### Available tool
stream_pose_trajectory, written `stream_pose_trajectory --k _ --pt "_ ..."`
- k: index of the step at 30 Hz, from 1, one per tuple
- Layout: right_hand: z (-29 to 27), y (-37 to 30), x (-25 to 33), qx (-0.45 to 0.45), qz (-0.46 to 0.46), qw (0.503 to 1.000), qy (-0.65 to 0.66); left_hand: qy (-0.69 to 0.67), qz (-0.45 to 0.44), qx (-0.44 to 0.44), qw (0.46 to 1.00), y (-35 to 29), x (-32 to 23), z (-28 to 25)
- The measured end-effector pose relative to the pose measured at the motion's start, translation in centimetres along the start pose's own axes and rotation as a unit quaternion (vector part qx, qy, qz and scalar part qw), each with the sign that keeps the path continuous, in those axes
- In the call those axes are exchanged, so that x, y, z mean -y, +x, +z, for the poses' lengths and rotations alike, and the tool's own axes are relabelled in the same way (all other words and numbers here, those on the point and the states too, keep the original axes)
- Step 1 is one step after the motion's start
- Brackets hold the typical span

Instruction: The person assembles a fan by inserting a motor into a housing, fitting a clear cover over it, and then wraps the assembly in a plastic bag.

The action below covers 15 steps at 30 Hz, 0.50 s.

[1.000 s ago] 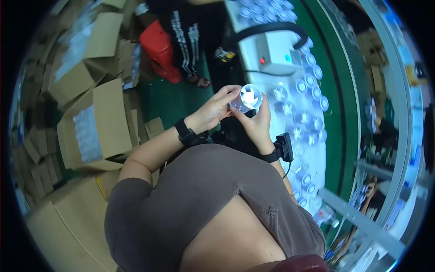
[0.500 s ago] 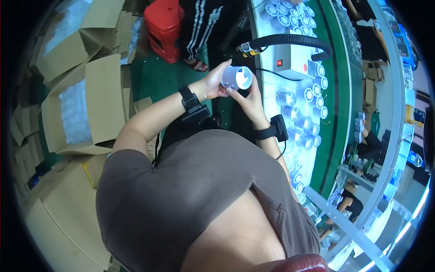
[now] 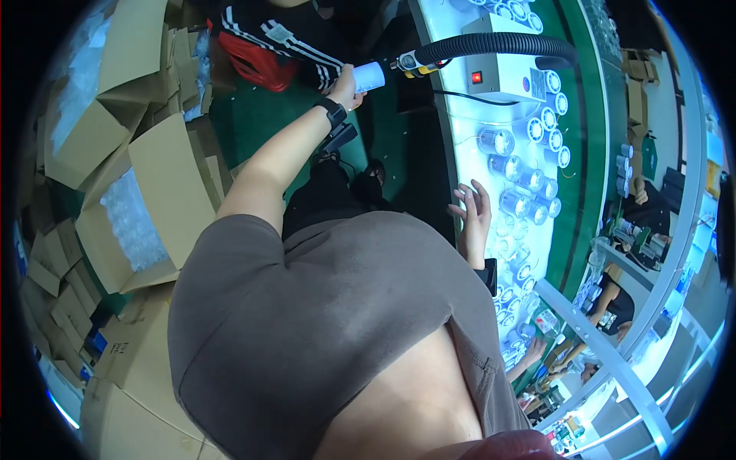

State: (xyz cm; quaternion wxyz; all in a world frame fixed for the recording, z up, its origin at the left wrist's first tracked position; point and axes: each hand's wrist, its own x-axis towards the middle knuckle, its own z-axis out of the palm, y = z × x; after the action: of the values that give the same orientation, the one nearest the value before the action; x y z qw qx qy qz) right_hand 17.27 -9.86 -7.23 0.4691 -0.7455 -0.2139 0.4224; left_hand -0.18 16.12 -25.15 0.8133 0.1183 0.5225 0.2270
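Observation:
My left hand (image 3: pixel 349 86) is stretched forward and holds a small white cylindrical part (image 3: pixel 369 77) up against the yellow nozzle (image 3: pixel 410 63) of a black corrugated hose (image 3: pixel 498 46). A black band sits on that wrist. My right hand (image 3: pixel 474 215) hovers with fingers spread at the edge of the lit white bench (image 3: pixel 475 161), next to several clear round parts (image 3: pixel 510 203). It holds nothing.
A grey box with a red switch (image 3: pixel 498 77) stands on the bench under the hose. Open cardboard boxes (image 3: pixel 146 199) with clear bagged parts crowd the floor on my left. Another person in a striped black jacket (image 3: pixel 284 42) sits ahead. More people work along the bench at right.
Both hands held the white part together earlier. Now the left hand has carried it forward to the hose nozzle, and the right hand has let go and dropped to the bench edge.

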Motion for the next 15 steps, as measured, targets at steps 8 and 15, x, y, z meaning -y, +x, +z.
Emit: stream_pose_trajectory --k 8,15 --pt "-1.9 0.5 -0.2 -0.064 0.004 0.998 0.026 0.556 0.404 -0.131 0.714 -3.7 0.2 3.0" --pt "-19.0 1.1 -3.8 -0.392 -0.097 0.907 -0.119 0.687 0.489 -0.073 0.532 -4.4 -0.6 0.5"
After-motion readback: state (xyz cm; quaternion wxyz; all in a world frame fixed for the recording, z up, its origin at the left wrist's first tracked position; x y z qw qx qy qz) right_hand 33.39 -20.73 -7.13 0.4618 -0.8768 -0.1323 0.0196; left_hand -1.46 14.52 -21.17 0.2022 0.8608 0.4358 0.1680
